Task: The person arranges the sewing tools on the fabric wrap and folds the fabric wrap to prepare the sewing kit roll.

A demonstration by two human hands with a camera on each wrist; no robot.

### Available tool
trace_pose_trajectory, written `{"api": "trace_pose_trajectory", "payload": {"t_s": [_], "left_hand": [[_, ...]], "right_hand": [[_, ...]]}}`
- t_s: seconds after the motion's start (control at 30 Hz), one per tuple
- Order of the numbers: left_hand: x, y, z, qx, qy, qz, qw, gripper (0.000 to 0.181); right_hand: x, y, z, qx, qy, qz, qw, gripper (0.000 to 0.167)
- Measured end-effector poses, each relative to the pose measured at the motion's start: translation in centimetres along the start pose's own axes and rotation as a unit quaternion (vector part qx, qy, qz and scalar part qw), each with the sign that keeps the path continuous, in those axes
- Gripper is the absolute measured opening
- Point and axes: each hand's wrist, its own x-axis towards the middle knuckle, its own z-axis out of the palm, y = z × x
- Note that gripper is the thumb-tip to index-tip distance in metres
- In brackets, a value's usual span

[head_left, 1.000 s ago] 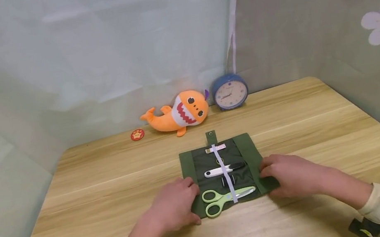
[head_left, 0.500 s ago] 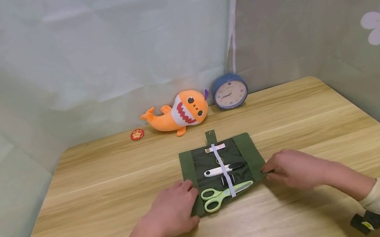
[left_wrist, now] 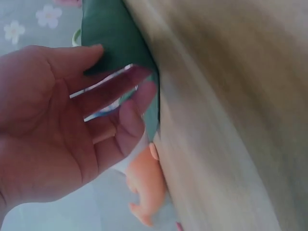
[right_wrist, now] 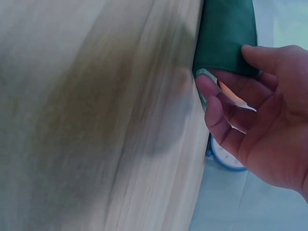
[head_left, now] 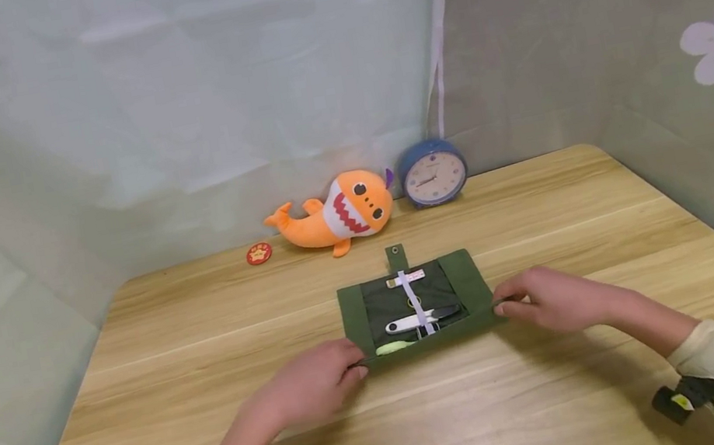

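A green cloth sewing roll (head_left: 468,275) lies unrolled on the table, its near edge lifted and folded up over its lower part. My left hand (head_left: 309,384) pinches the near left corner. At the near right corner, my right hand (head_left: 557,299) grips the cloth between thumb and fingers. Both wrist views show the green cloth (left_wrist: 115,38) under the thumbs. Light green scissors (head_left: 395,346) show only part of their handle above the fold. A white-and-black tool (head_left: 409,322) and a small printed strip (head_left: 405,278) sit under a pale elastic band (head_left: 412,298).
An orange shark plush (head_left: 344,213) and a blue round clock (head_left: 432,173) stand at the back of the wooden table (head_left: 204,327). Left of the plush lies a red disc (head_left: 259,253). The roll's snap tab (head_left: 396,257) points toward the back.
Both hands have raised the sewing roll's near edge and brought it away from me over the scissors, now mostly covered. The right hand led, then the left rose too.
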Motion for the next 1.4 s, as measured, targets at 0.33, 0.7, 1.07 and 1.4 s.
{"api": "trace_pose_trajectory", "payload": {"t_s": [0.33, 0.7, 1.07, 1.4], "left_hand": [[1.9, -2.4, -1.4, -0.161, -0.015, -0.030, 0.9863, 0.025], [3.6, -2.9, -1.1, -0.191, 0.007, -0.155, 0.9692, 0.021], [4.9, -2.4, -0.7, -0.112, 0.026, -0.210, 0.9708, 0.026], [5.7, -1.8, -0.3, -0.049, 0.027, -0.221, 0.9736, 0.030]], "right_hand": [[1.8, 1.0, -0.5, 0.049, -0.008, 0.012, 0.9987, 0.026], [4.2, 1.6, -0.7, 0.067, -0.008, 0.079, 0.9946, 0.017], [5.3, 1.1, 0.1, 0.055, 0.011, 0.140, 0.9886, 0.010], [5.6, 0.9, 0.7, -0.050, 0.069, 0.150, 0.9851, 0.022]]}}
